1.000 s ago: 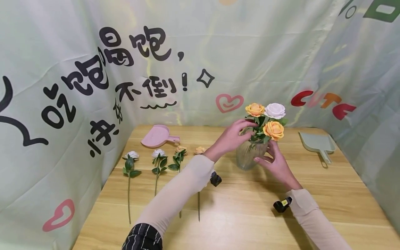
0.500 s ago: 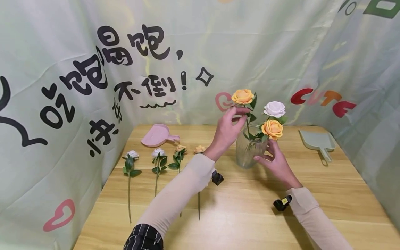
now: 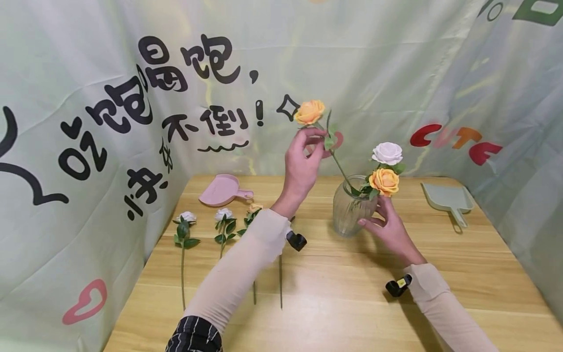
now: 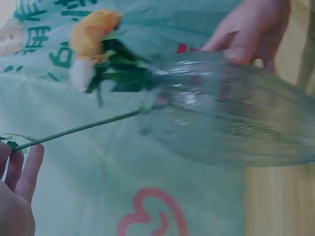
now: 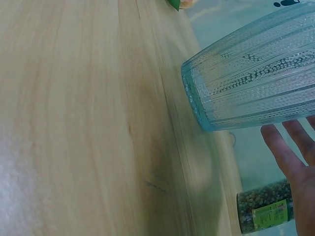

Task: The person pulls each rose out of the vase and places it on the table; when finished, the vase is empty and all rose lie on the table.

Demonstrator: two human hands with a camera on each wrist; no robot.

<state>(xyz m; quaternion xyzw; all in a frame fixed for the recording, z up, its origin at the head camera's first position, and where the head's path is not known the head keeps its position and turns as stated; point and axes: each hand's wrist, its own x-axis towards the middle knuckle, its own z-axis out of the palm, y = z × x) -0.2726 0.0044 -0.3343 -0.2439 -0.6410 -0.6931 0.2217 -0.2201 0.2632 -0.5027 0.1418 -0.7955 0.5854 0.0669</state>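
Observation:
My left hand (image 3: 303,159) pinches an orange rose (image 3: 310,112) by its stem, just below the bloom. The rose leans left, with its lower stem running into the mouth of a ribbed clear glass vase (image 3: 347,215). Around the vase's right side my right hand (image 3: 389,230) holds it, thumb in front; some fingers are hidden behind the glass. A white rose (image 3: 387,153) and another orange rose (image 3: 384,182) stand in the vase, leaning right. In the left wrist view, the held stem (image 4: 78,129) slants into the vase's neck.
Left on the wooden table (image 3: 334,303) lie two white roses (image 3: 186,217), an orange rose (image 3: 254,209) and a stem (image 3: 281,283), partly behind my left arm. A pink dustpan (image 3: 220,190) and a grey-green dustpan (image 3: 446,198) lie farther back. The right wrist view shows a labelled pebble-filled jar (image 5: 266,206).
My left hand has drawn the orange rose up and left from beside the other blooms, so more stem shows above the vase. My right hand keeps its place on the vase.

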